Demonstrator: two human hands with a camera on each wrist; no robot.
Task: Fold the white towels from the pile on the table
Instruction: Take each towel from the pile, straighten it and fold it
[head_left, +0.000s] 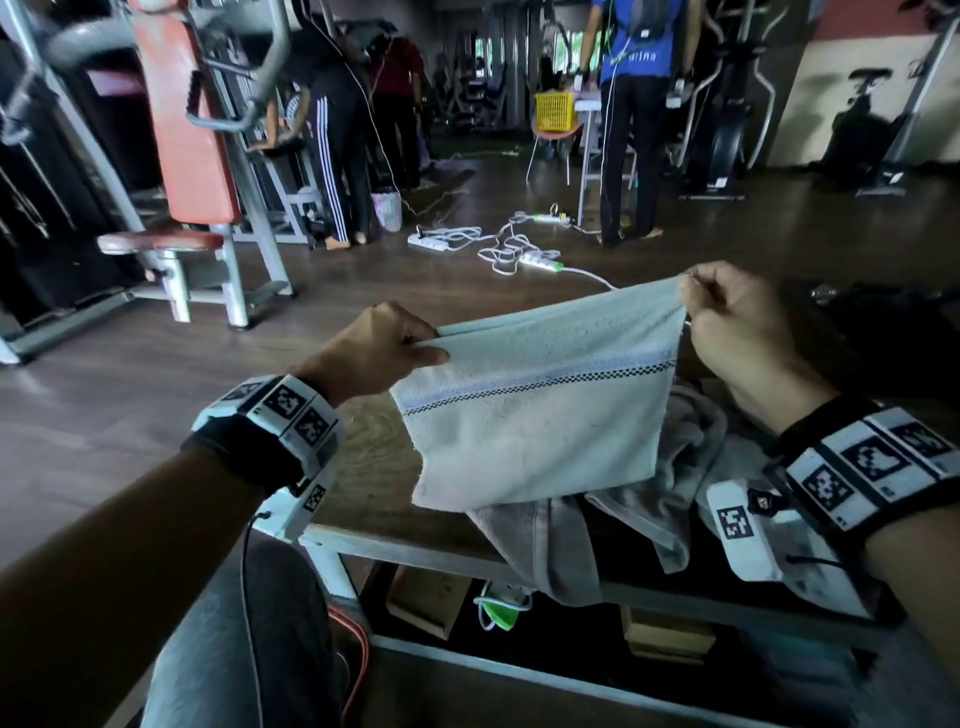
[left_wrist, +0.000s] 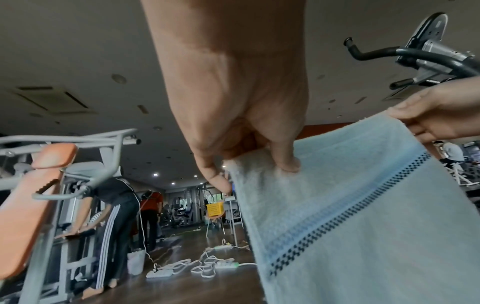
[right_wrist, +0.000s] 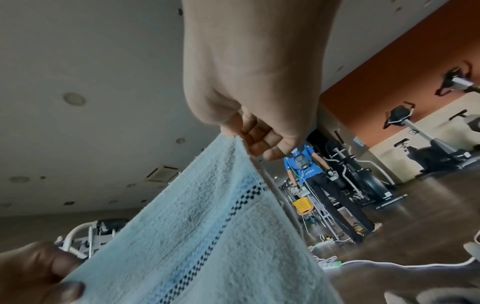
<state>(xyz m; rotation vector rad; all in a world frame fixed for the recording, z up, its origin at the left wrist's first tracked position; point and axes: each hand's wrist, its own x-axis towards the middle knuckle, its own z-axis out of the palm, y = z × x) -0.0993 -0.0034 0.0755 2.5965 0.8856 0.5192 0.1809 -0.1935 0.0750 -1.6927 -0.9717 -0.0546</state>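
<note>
A white towel (head_left: 540, 410) with a blue band and a black checked stripe hangs doubled over in the air above the table. My left hand (head_left: 387, 345) pinches its top left corner between thumb and fingers. My right hand (head_left: 727, 322) pinches the top right corner, a little higher. The left wrist view shows the thumb and a finger of the left hand (left_wrist: 249, 164) clamped on the towel (left_wrist: 363, 226) edge. In the right wrist view the right hand (right_wrist: 249, 135) holds the towel (right_wrist: 197, 236) corner with curled fingers. A pile of crumpled towels (head_left: 649, 514) lies on the table below.
The brown table (head_left: 374, 467) has a white metal frame, with boxes on a shelf beneath. A gym machine with a red seat (head_left: 176, 156) stands at the left. Power strips and cables (head_left: 498, 244) lie on the floor ahead. Several people stand farther back.
</note>
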